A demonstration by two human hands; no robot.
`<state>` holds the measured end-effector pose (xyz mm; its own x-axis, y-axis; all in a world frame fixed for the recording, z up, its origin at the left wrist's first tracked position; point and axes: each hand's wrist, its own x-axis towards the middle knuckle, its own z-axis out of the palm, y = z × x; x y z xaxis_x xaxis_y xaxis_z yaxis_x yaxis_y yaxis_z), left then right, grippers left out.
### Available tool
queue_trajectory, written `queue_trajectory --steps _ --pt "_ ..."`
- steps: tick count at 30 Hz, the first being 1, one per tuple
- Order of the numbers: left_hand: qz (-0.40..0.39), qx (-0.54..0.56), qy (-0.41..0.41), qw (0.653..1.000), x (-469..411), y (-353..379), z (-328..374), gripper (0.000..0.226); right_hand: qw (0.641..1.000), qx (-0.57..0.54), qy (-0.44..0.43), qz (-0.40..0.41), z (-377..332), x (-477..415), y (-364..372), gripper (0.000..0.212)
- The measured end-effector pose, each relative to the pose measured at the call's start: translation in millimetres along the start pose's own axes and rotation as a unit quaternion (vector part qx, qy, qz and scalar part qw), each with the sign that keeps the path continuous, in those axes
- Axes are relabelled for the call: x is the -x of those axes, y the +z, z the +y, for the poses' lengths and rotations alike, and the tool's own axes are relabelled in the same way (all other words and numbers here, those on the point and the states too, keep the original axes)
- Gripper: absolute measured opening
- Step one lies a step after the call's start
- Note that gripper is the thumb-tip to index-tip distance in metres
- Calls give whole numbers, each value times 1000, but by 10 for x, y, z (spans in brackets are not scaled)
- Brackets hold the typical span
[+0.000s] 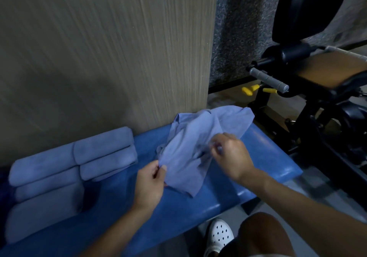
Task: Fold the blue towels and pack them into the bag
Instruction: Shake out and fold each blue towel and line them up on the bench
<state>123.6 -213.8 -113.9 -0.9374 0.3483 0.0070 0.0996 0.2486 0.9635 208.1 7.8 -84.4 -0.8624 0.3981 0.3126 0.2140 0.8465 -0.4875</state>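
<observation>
A crumpled light-blue towel [198, 137] lies on the blue padded bench [268, 153], its far part reaching the wall. My left hand [151, 185] pinches the towel's near left edge between thumb and fingers. My right hand [230, 155] pinches a fold of the towel near its middle right, fingers curled. Several folded blue towels [65, 169] sit stacked in rows on the left of the bench, against the wall. No bag is in view.
A wood-grain wall panel [109, 58] rises right behind the bench. Black gym equipment [317, 98] with a grey handle and yellow knobs stands to the right. My knee and a white perforated shoe [220, 235] are below the bench's front edge.
</observation>
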Motion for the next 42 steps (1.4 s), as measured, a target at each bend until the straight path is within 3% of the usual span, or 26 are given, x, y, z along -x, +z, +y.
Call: queue_trajectory --steps 5,14,17,19,24,29,34,37,42 --pt "33 -54 3 998 8 -340 -177 16 994 72 81 -34 96 -213 109 14" --pt "67 -53 16 996 -120 -281 -108 21 967 73 226 -92 293 -570 256 33" --pt "76 -30 13 997 -135 -273 -13 18 966 69 225 -104 325 -563 266 35" --pt "83 6 5 997 -130 -281 40 17 973 56 204 -87 318 -501 223 38" --pt "112 43 26 992 -71 -374 218 15 977 44 208 9 333 -363 -43 20" --pt "124 3 78 989 46 -430 476 17 982 12 160 101 207 -281 -341 32" --pt "110 -41 53 992 123 -547 373 17 974 -54 209 -62 310 -69 -231 30" --pt "97 -62 33 993 184 -638 178 15 954 -131 245 -113 336 132 -146 15" --pt "90 -73 9 993 185 -649 73 13 950 -49 258 -170 279 286 -44 36"
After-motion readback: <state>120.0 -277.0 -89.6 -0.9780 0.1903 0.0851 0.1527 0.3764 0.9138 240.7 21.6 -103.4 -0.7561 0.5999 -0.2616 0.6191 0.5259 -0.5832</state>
